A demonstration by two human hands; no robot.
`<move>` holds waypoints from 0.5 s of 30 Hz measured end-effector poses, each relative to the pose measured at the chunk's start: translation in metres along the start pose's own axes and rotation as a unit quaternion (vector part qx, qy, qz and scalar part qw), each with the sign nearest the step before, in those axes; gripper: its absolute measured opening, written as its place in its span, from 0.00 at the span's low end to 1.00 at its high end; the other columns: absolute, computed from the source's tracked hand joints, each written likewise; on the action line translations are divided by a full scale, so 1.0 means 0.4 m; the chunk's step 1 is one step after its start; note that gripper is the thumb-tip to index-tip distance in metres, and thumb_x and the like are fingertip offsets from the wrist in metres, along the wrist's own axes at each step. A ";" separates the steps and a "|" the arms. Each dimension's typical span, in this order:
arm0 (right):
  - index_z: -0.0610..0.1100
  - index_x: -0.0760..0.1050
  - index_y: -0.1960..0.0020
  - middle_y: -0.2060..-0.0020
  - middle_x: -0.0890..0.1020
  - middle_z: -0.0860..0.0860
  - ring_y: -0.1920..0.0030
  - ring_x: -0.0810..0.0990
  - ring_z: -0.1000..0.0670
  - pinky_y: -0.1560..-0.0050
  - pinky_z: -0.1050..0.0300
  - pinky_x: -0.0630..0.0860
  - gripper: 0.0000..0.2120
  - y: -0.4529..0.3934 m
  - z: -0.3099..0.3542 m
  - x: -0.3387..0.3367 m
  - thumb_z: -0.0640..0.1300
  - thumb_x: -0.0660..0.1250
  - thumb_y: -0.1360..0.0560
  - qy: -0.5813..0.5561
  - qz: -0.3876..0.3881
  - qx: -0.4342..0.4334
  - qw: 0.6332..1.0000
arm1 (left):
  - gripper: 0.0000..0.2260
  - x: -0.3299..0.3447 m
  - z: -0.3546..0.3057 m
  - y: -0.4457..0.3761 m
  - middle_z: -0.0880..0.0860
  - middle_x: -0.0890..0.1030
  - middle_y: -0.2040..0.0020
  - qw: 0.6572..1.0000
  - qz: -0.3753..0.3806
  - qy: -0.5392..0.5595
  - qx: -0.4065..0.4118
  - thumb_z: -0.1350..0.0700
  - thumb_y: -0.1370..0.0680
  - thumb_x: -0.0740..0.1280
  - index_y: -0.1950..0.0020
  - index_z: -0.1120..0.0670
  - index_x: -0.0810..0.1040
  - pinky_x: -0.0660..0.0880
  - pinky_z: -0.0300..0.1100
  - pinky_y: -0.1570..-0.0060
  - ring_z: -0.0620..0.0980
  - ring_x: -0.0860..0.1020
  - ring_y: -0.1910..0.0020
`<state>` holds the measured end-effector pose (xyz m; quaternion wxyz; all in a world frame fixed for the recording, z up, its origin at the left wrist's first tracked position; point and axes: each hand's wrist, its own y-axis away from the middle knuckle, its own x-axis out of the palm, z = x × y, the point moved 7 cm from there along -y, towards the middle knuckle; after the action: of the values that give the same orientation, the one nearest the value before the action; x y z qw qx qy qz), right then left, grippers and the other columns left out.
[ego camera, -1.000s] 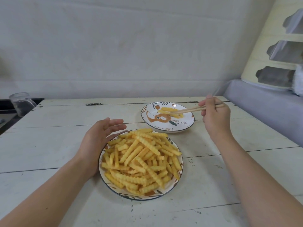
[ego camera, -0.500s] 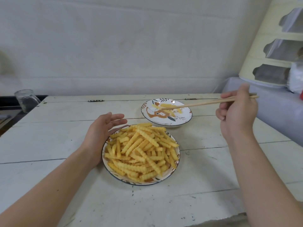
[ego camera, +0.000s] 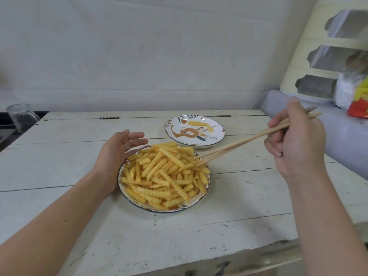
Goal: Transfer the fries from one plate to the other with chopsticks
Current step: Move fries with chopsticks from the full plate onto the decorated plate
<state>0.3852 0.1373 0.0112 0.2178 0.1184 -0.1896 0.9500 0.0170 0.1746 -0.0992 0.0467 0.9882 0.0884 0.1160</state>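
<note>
Table: painted wood planks, white, matt, scuffed and chipped, with dark cracks between boards; small metal hinges at the far edge.
Near plate: glazed ceramic, glossy, dark rim line.
Far plate: glazed ceramic, glossy, printed with an animal and leaves.
Fries: crinkle-cut, ridged, dry matt yellow.
Chopsticks: plain pale wood, smooth, unvarnished look.
Jar: clear glass.
Wall: white, matt, faintly rough.
</note>
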 end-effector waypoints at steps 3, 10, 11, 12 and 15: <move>0.42 0.71 0.70 0.78 0.67 0.49 0.78 0.56 0.51 0.76 0.62 0.52 0.25 -0.033 0.005 -0.012 0.50 0.59 0.17 -0.053 -0.044 -0.005 0.998 | 0.21 0.000 0.001 -0.002 0.56 0.86 0.38 1.000 0.001 0.001 -0.003 0.45 0.14 0.58 0.34 0.57 0.82 0.78 0.55 0.42 0.57 0.84 0.39; 0.44 0.73 0.70 0.75 0.67 0.49 0.77 0.61 0.52 0.74 0.60 0.57 0.25 -0.174 -0.114 0.041 0.54 0.58 0.18 0.028 -0.088 -0.025 0.995 | 0.21 0.003 0.001 -0.009 0.57 0.86 0.37 1.000 0.005 -0.002 -0.007 0.46 0.14 0.57 0.33 0.58 0.82 0.77 0.53 0.45 0.56 0.83 0.38; 0.44 0.74 0.69 0.76 0.67 0.51 0.76 0.63 0.53 0.73 0.59 0.59 0.24 -0.183 -0.140 0.042 0.56 0.58 0.19 0.049 -0.082 -0.032 0.995 | 0.21 0.004 0.001 -0.008 0.57 0.86 0.38 1.000 0.006 -0.004 -0.006 0.46 0.14 0.57 0.33 0.58 0.82 0.77 0.52 0.45 0.56 0.83 0.39; 0.45 0.75 0.68 0.77 0.68 0.53 0.75 0.65 0.53 0.72 0.58 0.61 0.24 -0.186 -0.163 0.042 0.57 0.57 0.20 0.069 -0.071 -0.038 0.994 | 0.21 0.005 0.002 -0.008 0.57 0.86 0.38 1.000 0.007 -0.005 -0.006 0.47 0.14 0.57 0.34 0.58 0.82 0.77 0.51 0.46 0.56 0.84 0.40; 0.46 0.78 0.66 0.75 0.73 0.56 0.72 0.70 0.54 0.69 0.57 0.65 0.23 -0.181 -0.200 0.045 0.57 0.58 0.18 0.111 -0.029 -0.056 0.992 | 0.21 0.004 0.003 -0.013 0.56 0.87 0.38 1.000 0.007 -0.009 -0.005 0.47 0.14 0.56 0.34 0.58 0.82 0.77 0.50 0.47 0.55 0.84 0.40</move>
<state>0.3914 0.2371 -0.0329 0.2718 0.0051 -0.2135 0.9384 0.0179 0.1800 -0.1005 0.0516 0.9896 0.0802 0.1078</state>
